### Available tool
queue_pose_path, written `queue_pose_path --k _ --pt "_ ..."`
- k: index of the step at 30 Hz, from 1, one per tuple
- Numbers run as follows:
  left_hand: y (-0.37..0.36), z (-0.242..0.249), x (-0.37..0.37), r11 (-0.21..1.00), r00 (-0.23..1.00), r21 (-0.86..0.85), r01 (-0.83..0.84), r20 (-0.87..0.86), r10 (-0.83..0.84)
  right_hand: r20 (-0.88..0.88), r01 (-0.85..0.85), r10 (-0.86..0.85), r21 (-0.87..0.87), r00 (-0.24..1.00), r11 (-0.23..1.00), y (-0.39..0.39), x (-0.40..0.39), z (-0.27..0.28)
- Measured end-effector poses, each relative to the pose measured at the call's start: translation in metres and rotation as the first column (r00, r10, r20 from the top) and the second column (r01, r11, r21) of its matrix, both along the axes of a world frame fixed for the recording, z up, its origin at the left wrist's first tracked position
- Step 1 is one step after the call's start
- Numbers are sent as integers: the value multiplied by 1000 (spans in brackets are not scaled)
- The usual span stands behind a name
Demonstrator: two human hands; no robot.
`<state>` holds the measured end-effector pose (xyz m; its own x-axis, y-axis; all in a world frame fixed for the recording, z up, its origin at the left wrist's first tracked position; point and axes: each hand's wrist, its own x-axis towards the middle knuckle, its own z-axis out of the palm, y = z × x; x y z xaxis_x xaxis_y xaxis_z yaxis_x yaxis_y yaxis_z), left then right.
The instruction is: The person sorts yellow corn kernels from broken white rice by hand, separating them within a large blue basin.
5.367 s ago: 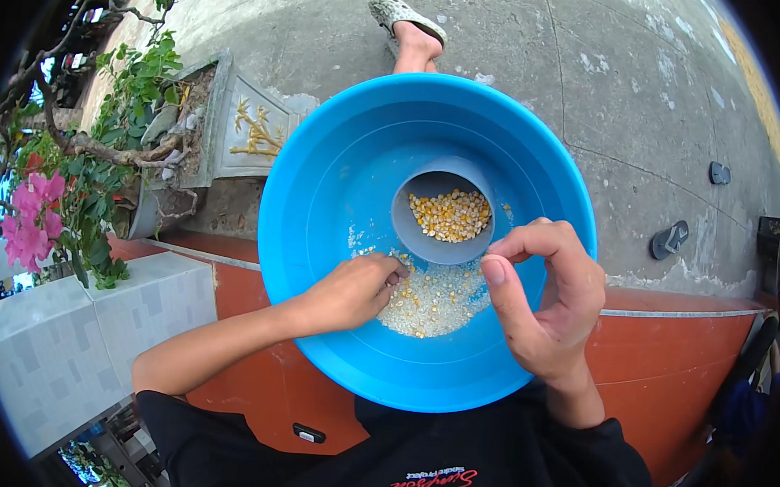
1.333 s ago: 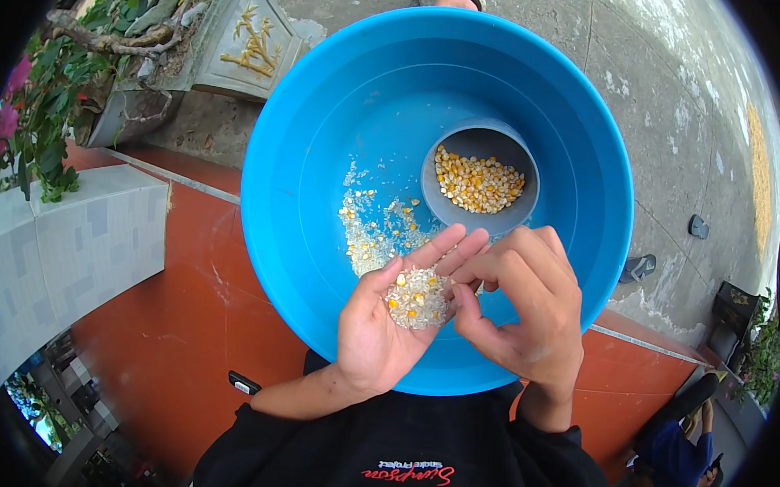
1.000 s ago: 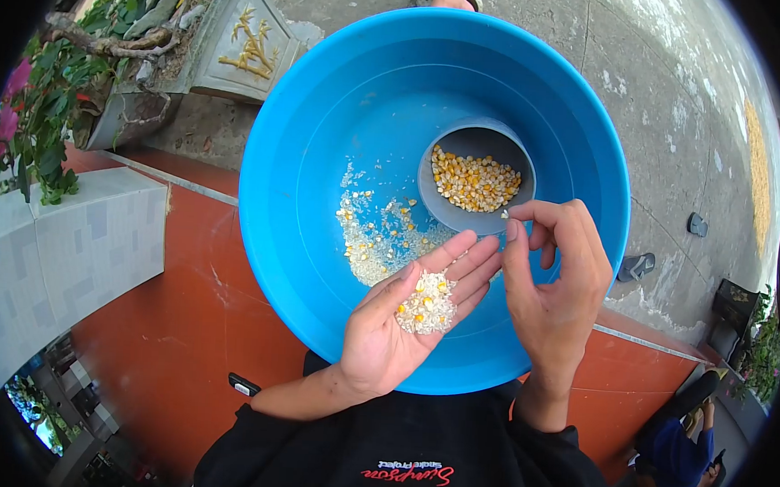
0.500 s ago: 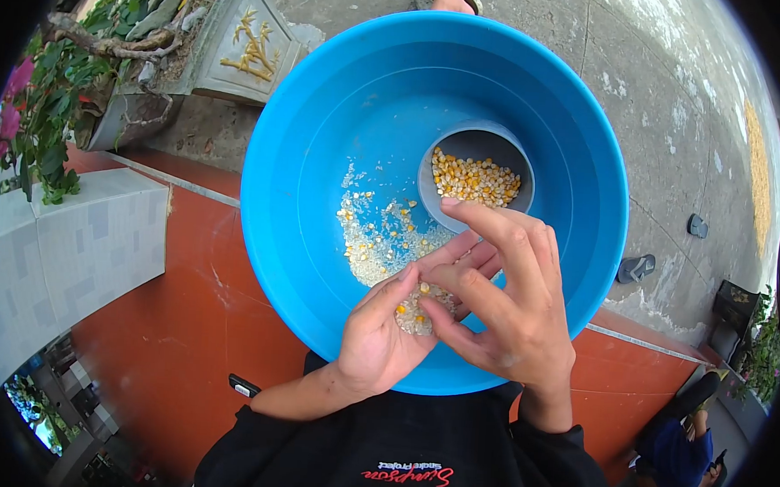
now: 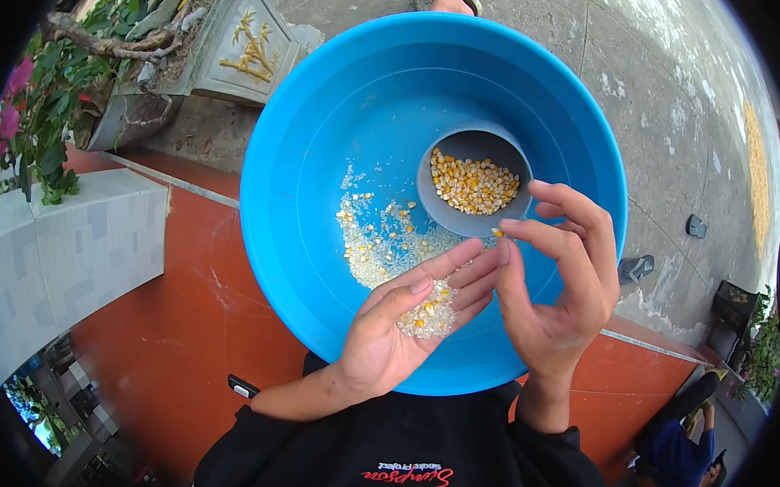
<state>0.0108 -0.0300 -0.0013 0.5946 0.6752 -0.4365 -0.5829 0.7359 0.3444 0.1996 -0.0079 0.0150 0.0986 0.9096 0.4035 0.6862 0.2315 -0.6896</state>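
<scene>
Blue basin (image 5: pixel 326 108) behind: left hand (image 5: pixel 394 332) cupped upward, right hand (image 5: pixel 551 278) pinching kernel (image 5: pixel 497 233).

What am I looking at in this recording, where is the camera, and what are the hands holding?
There is no machine: a person works with two bare hands, and the single camera sits on their head, looking down over their black shirt. A big blue plastic basin lies before them. Inside it stands a small grey cup holding yellow corn kernels, and a loose scatter of pale grain with some yellow kernels lies on the basin floor. The left hand is palm up, cupping a small heap of that mixed grain. The right hand pinches one yellow kernel between thumb and fingertip, close to the cup's rim. Around the basin are orange tiles, concrete ground and a potted plant.
</scene>
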Motion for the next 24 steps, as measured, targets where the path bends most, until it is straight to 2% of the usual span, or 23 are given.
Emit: queue_pose_path --k 4,7,8,14,17,19,24 --pt "0 0 -2 998 999 -46 -30 22 31 -11 -229 228 -63 974 971 0 0 11" --pt "0 -4 -5 996 992 -45 -77 93 81 100 -324 340 -144 935 935 0 -7 10" --pt "0 -6 -6 995 988 -36 -96 122 99 126 -334 361 -193 924 923 0 -7 9" --pt "0 -5 -5 995 991 -30 -98 92 101 110 -381 406 -196 907 904 0 -7 8" --pt "1 -2 -5 993 990 -46 -106 93 110 58 -378 390 -152 919 913 0 -6 7" --pt "2 -1 -5 994 993 -35 -103 55 105 -3 -300 301 -107 954 948 -1 -6 7" --pt "2 -3 -2 991 988 -32 -130 78 132 0 31 -31 -119 1000 992 -2 -1 3"
